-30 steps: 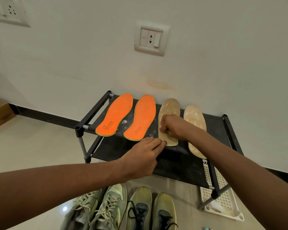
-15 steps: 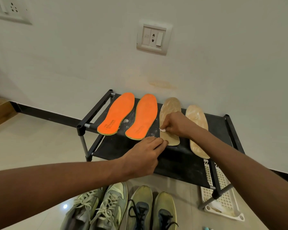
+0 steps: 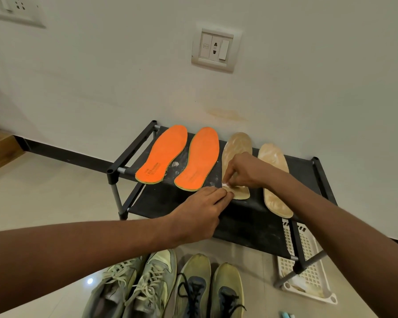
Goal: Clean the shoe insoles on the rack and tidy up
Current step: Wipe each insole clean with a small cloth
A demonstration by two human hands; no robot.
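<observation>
- Head view: the right hand (image 3: 244, 171) has its fingers curled down, pinching a small white wad of cloth or tissue (image 3: 225, 184) against the heel end of a tan, mottled foam insole (image 3: 236, 154).
- The left hand (image 3: 199, 214) reaches in from the near side; its fingertips (image 3: 225, 191), held close together, press on the heel tip of that same tan insole, at the middle of the shelf.
- That insole lies flat on the black fabric shelf of a low black-framed shoe rack (image 3: 251, 223), toe toward the back edge by the wall.
- A second tan, mottled insole (image 3: 275, 177) lies just to its right, apart from it, its heel reaching nearer the front edge of the rack; the right forearm crosses above it.
- Two bright orange insoles with green edging lie side by side on the left half of the shelf: one (image 3: 162, 154) by the left edge, the other (image 3: 199, 158) just beside the held tan insole.
- Pale specks and crumbs dot the black fabric between the orange insoles.
- On the tiled floor before the rack's front edge stand four worn yellow-green lace-up sneakers (image 3: 168, 285), toes toward the rack.
- A white perforated plastic tray (image 3: 306, 267) lies on the floor under the rack's right front corner.
- A white wall socket plate (image 3: 214, 50) sits on the wall above the rack.
</observation>
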